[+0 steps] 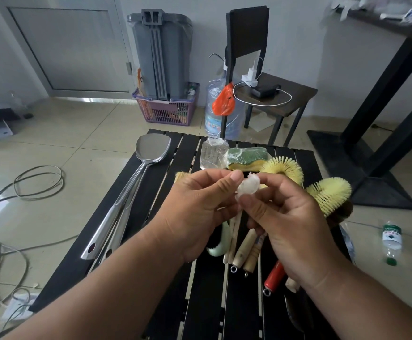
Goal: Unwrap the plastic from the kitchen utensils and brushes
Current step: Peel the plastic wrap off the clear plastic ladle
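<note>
Head view recorded both hands raised above a black slatted table (165, 241), meeting over its middle. The left hand (195, 212) and the right hand (290, 222) together pinched a small crumpled wad of clear plastic (247, 186), held between the left thumb and fingertips on one side and the right thumb and forefinger on the other. The wad sat at the point where the two grips met, clear of the table surface and of every utensil. Both grips were narrow, fingers curled in on the wrap. Beneath the hands lay several wooden-handled brushes (243, 249), side by side, handles toward the camera, their heads hidden by the hands. Two yellow round-bristled brush heads (283, 169) lay just beyond and right of the right hand. A green-and-yellow sponge (245, 158), wrapped in plastic film, rested at the far edge of the table, with a clear plastic packet (212, 154) touching its left side. Steel spatulas (136, 192) lay stacked along the left part of the table, blades away from the camera. A red-handled tool (274, 274) lay under the right wrist. On the floor to the right lay a plastic bottle (392, 241) with a green cap, well apart from the table.
</note>
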